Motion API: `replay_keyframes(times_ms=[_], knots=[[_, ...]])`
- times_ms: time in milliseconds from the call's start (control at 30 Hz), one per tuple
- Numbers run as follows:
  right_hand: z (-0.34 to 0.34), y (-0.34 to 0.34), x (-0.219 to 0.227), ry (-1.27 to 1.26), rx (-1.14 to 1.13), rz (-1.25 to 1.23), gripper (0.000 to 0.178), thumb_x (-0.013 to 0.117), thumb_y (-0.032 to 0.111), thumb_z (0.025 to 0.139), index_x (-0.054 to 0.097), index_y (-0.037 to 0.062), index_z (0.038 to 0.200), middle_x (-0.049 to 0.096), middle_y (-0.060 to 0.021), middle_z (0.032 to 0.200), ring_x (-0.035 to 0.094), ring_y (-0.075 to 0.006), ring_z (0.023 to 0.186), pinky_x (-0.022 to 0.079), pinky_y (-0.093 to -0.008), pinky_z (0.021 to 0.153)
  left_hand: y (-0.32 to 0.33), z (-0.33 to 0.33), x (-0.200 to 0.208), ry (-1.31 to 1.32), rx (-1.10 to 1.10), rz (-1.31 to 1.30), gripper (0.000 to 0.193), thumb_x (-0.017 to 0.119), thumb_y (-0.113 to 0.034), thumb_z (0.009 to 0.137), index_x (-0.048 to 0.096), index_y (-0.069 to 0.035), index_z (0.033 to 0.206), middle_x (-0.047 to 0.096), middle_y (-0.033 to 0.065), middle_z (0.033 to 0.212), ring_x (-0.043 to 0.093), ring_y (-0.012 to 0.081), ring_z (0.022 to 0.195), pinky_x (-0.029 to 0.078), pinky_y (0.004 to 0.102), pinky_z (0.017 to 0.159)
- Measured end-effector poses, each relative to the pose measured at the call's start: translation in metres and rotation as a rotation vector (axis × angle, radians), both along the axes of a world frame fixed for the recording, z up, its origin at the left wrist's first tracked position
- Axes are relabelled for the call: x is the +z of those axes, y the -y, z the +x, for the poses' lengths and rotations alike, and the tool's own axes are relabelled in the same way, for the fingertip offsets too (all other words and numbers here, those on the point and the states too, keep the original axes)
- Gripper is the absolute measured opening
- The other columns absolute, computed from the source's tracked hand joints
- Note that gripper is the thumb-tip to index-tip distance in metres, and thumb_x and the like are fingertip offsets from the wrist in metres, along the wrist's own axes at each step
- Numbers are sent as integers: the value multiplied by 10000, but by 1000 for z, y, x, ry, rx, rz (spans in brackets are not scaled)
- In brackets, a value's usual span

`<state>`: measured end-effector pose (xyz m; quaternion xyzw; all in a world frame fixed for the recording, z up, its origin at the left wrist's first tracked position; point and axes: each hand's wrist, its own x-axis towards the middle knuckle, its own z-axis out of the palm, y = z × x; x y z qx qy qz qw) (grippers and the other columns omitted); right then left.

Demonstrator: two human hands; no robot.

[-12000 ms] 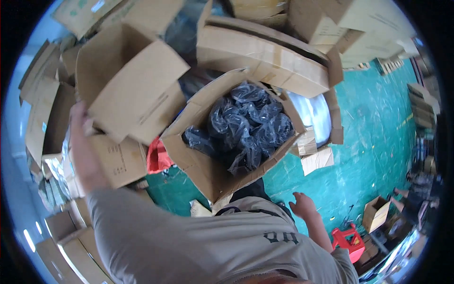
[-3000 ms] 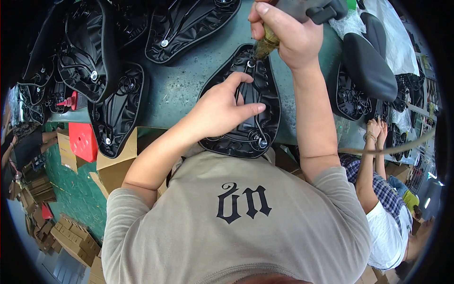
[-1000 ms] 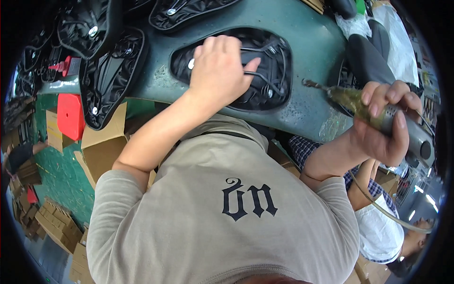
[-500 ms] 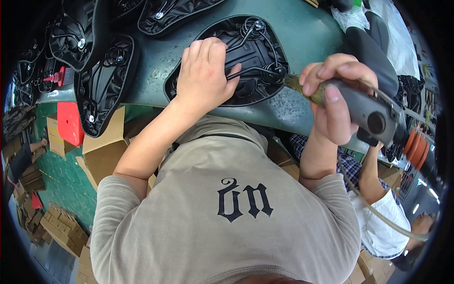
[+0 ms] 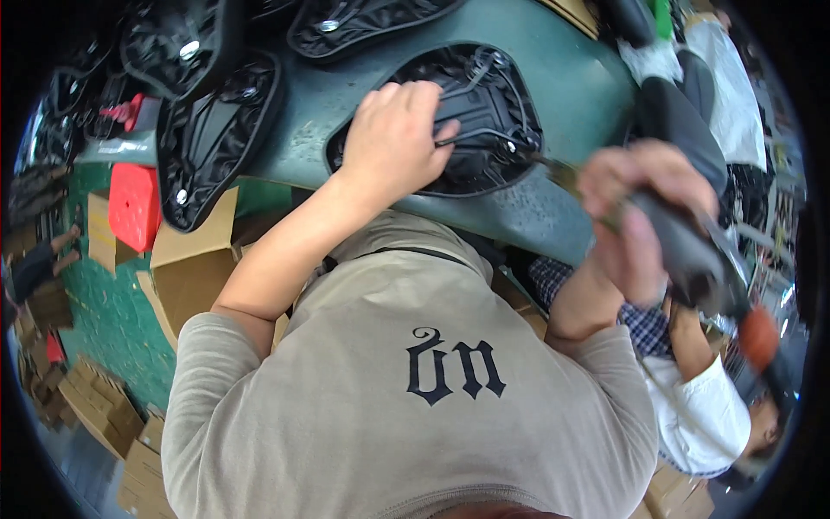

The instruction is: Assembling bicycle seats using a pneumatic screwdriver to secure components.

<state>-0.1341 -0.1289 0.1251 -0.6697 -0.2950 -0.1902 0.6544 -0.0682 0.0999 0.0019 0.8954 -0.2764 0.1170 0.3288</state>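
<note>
An upside-down black bicycle saddle [image 5: 484, 180] lies on the green bench, its wrinkled cover edge and bent metal rails [image 5: 478, 131] facing up. My left hand [image 5: 391, 134] is curled over its left part, fingers closed, with the thumb by a rail. In my right hand [image 5: 631, 195], blurred by motion, is a grey hand-held power driver [image 5: 683, 246]. Its narrow tip points left at the bolt [image 5: 512, 148] on the saddle's right end. Whether tip and bolt touch, I cannot tell.
More upturned saddles [image 5: 220, 138] crowd the bench's left and far side. A red stool [image 5: 134, 208] and an open cardboard box [image 5: 194, 268] stand below on the left. Another person in a white top [image 5: 705, 406] is close on my right. Plastic-wrapped things lie far right.
The saddle, bench and my left hand appear slightly farther right and lower as the view shifts. My right hand and the driver have moved right and down, and are now blurred.
</note>
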Motion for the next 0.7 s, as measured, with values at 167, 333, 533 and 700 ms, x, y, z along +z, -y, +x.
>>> replay_keyframes(times_ms=[167, 333, 533, 700], knots=[[-30, 37, 29, 68, -29, 51, 417, 572, 174, 913, 502, 8, 1289, 539, -229, 1120, 608, -247, 751, 491, -445, 692, -71, -37, 19, -180, -56, -136, 329, 789, -134, 808, 559, -37, 1022, 677, 113, 906, 659, 354, 869, 525, 467, 783], [-6, 46, 3, -49, 10, 139, 407, 562, 114, 906, 535, -17, 1290, 541, -231, 1101, 588, -233, 742, 475, -443, 718, -203, -134, 20, -556, 203, -94, 376, 705, -29, 747, 524, -50, 1076, 563, 100, 879, 587, 323, 798, 492, 417, 742], [2, 39, -13, -118, 13, 193, 407, 557, 83, 911, 545, -17, 1306, 564, -239, 1096, 603, -243, 749, 486, -438, 718, -350, -331, -81, -853, 896, -443, 318, 540, 97, 787, 551, -21, 1082, 550, -21, 951, 545, 130, 878, 453, 268, 825], [5, 37, -21, -207, -118, 360, 408, 567, 22, 891, 526, -44, 1292, 584, -316, 1140, 654, -263, 742, 536, -461, 713, -448, -414, -208, -849, 1658, -461, 652, 711, -199, 954, 454, 104, 1471, 542, 218, 1499, 591, 283, 1295, 461, 407, 1101]])
